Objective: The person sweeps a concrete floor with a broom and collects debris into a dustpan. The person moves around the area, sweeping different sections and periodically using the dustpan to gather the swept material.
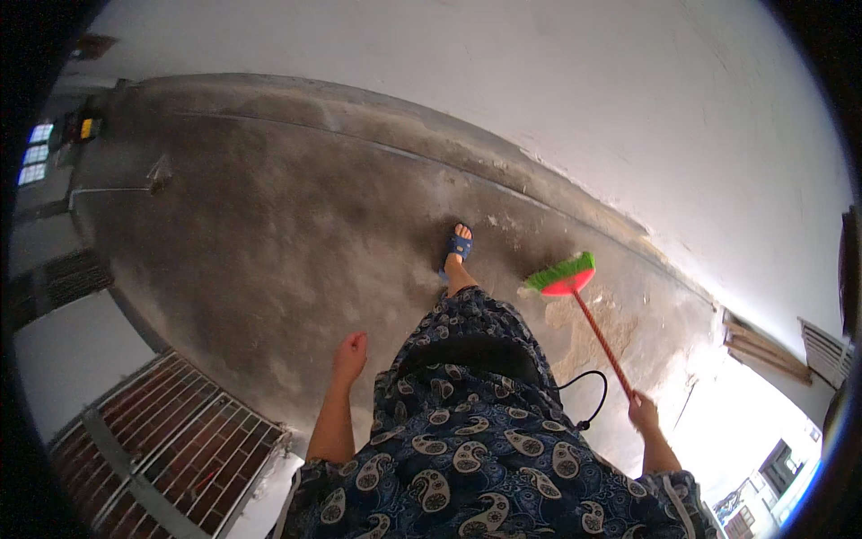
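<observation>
My right hand grips the upper part of a broom's reddish-brown twisted handle. At its far end, a red broom head carries green bristles, tilted over the worn concrete floor ahead and to my right. On the other side, my left hand hangs beside my hip with its fingers curled in, and nothing shows in it. One foot in a blue slide sandal stands forward on the floor, left of the broom head.
A white wall with a flaking base runs along the far side. Barred metal gates stand at lower left. A bright doorway opens at right, near wooden planks. A black cable loops by my waist.
</observation>
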A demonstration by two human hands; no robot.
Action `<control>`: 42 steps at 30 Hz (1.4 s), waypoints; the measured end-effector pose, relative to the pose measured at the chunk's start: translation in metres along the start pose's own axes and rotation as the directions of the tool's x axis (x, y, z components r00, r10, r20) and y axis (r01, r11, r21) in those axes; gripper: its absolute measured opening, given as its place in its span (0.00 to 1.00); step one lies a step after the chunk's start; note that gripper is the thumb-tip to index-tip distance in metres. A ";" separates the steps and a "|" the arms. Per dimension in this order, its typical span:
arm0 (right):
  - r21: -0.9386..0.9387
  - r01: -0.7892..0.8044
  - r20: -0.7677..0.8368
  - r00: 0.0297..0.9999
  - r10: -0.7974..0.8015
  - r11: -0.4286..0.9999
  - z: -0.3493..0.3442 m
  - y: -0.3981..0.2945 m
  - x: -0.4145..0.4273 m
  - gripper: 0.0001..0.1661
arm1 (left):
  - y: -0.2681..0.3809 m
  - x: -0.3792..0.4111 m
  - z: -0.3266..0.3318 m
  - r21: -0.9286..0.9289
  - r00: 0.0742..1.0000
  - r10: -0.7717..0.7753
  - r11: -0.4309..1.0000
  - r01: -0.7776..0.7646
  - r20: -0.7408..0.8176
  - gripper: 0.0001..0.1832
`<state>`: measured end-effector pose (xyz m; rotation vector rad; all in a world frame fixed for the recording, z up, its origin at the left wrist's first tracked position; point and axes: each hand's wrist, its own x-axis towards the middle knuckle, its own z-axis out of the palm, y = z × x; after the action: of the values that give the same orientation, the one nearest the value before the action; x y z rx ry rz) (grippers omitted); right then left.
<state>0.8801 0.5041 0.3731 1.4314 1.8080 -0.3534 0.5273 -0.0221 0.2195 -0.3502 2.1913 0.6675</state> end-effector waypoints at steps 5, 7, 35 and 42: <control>0.068 -0.063 0.147 0.988 0.052 0.996 -0.005 -0.015 0.012 0.20 | 0.072 0.032 -0.013 -0.052 0.999 0.024 0.998 -0.026 -0.035 0.19; 0.058 -0.112 0.220 0.971 0.096 0.992 -0.013 -0.023 0.026 0.20 | 0.099 0.041 -0.022 -0.036 1.000 0.025 0.999 -0.025 0.004 0.18; 0.307 -0.046 0.025 0.999 0.040 0.951 0.046 0.037 0.024 0.19 | 0.204 0.154 -0.080 0.157 0.989 -0.024 0.988 0.001 0.147 0.17; 0.306 0.268 -0.119 0.963 -0.243 0.914 0.010 -0.029 0.021 0.19 | 0.229 0.180 -0.088 0.164 0.972 0.003 0.986 -0.043 0.236 0.18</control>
<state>0.8571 0.5027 0.3444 1.4376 2.0801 -0.7652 0.2539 0.1111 0.2082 -0.1498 2.0099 0.5046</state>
